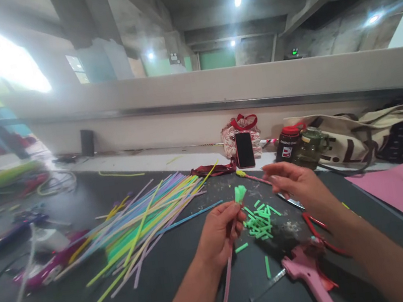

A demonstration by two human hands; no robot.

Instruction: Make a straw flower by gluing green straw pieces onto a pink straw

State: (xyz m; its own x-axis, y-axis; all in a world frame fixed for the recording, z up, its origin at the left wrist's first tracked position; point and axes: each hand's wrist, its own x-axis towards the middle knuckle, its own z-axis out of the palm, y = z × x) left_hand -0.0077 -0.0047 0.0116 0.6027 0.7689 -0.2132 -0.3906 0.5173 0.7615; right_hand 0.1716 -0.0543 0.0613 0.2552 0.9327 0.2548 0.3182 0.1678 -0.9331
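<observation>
My left hand [223,226] is closed around a thin pale-pink straw-like stem [228,282], which runs down toward the bottom edge. A cluster of light-green short pieces [240,194] sticks up at its top, above my thumb and fingertips. My right hand [292,182] hovers to the right, its thumb and fingers curved and apart. Behind its fingertips is a pink stick with a yellow tip [241,173]; whether they touch is unclear. Between and below my hands lies a pile of cut green straw pieces [260,226]. A pink glue gun [306,269] rests under my right forearm, a clear glue stick [267,286] extending from it.
Long coloured straws [148,226] lie in a bundle at left, near a purple-and-white device [50,256]. Red-handled pliers [319,229] lie right. A phone [244,149], a red-capped bottle [290,144] and bags [352,137] stand along the back. Pink paper [402,190] lies far right.
</observation>
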